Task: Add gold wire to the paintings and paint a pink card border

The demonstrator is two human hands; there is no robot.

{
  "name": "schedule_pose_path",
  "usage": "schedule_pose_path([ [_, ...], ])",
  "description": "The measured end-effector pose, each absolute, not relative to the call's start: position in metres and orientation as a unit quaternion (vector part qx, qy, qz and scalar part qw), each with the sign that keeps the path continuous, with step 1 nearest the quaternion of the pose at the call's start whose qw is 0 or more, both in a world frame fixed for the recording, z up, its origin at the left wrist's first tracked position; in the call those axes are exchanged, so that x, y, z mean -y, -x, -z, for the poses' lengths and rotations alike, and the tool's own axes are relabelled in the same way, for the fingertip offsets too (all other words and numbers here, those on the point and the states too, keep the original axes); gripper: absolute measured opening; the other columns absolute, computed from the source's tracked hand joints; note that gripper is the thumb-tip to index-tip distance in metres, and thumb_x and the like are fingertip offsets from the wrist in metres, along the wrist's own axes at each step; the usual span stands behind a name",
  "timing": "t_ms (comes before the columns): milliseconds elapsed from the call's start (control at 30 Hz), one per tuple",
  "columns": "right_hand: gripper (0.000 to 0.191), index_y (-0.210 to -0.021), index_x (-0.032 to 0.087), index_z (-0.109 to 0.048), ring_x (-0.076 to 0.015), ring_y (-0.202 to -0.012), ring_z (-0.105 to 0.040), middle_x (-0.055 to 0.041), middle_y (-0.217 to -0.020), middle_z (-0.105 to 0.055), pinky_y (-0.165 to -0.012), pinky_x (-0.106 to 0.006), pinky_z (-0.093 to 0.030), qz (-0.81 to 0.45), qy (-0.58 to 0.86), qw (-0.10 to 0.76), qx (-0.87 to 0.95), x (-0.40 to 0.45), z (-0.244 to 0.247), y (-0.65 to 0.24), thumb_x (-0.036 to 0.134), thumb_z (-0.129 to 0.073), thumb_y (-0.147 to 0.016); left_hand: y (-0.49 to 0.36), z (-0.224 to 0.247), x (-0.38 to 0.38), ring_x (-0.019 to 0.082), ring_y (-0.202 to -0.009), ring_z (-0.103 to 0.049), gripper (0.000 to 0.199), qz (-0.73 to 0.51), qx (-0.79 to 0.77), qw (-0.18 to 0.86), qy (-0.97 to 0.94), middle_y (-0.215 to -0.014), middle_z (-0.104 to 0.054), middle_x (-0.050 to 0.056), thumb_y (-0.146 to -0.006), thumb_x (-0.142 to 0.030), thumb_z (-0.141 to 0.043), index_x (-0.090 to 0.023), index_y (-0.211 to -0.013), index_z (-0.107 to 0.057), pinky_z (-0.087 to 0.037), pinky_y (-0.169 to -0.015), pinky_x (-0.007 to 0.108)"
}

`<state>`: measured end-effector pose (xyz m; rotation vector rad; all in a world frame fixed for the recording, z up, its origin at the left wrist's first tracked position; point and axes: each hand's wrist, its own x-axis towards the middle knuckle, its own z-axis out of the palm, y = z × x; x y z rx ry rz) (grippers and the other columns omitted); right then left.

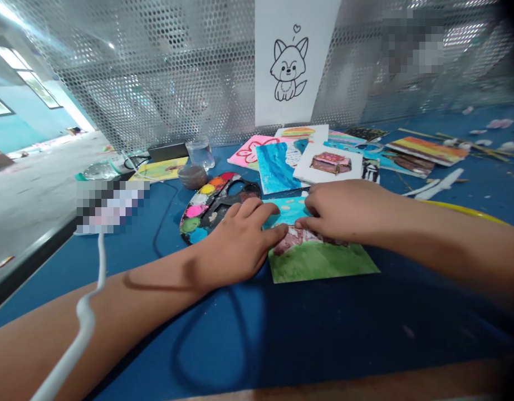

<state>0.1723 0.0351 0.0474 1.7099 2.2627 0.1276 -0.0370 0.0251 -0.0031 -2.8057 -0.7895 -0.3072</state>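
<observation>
A small painting (323, 262) with a blue top, a reddish-brown middle and a green lower part lies flat on the blue table. My left hand (242, 239) rests at its left edge, thumb and index finger apart on the paper, the other fingers loosely bent over the palette side. Over the painting's upper right, my right hand (338, 209) is curled, with thumb and bent index finger near the paper. Whatever those fingers may pinch is hidden. A paint palette (217, 203) with several colours sits just behind my left hand, partly covered by it.
Several painted cards (282, 164) overlap behind my hands. A murky cup (192, 177) and a clear cup (201, 154) stand behind the palette. A fox drawing (296, 108) hangs on the perforated metal panel (190, 72). A white cable (85, 317) crosses my left forearm.
</observation>
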Motion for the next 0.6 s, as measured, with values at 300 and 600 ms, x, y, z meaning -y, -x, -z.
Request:
schedule_pose_path([
  [300,0.041,-0.080,0.022,-0.073,-0.0254,-0.076,-0.065,-0.0096,-0.087,-0.073,-0.057,-0.033,-0.035,-0.028,-0.581,0.084,-0.809,-0.043,-0.045,-0.191,0.056,-0.054,-0.090,0.039,0.005,-0.023,0.038,-0.124,-0.046,0.044,0.102,0.285,0.083,0.949,-0.137,-0.054,0.017,-0.102,-0.022,-0.037,-0.020,-0.136,-0.064,-0.043,-0.099,0.060],
  [600,0.035,-0.097,0.023,-0.075,-0.0262,-0.097,-0.066,-0.0084,-0.104,-0.073,-0.083,-0.039,-0.047,-0.012,-0.496,-0.051,-0.867,-0.036,-0.044,-0.218,0.042,-0.047,-0.091,0.041,0.008,-0.026,0.035,-0.120,-0.051,0.040,0.149,0.289,0.119,0.938,-0.128,-0.061,0.014,-0.102,-0.024,-0.037,-0.019,-0.131,-0.064,-0.041,-0.091,0.053],
])
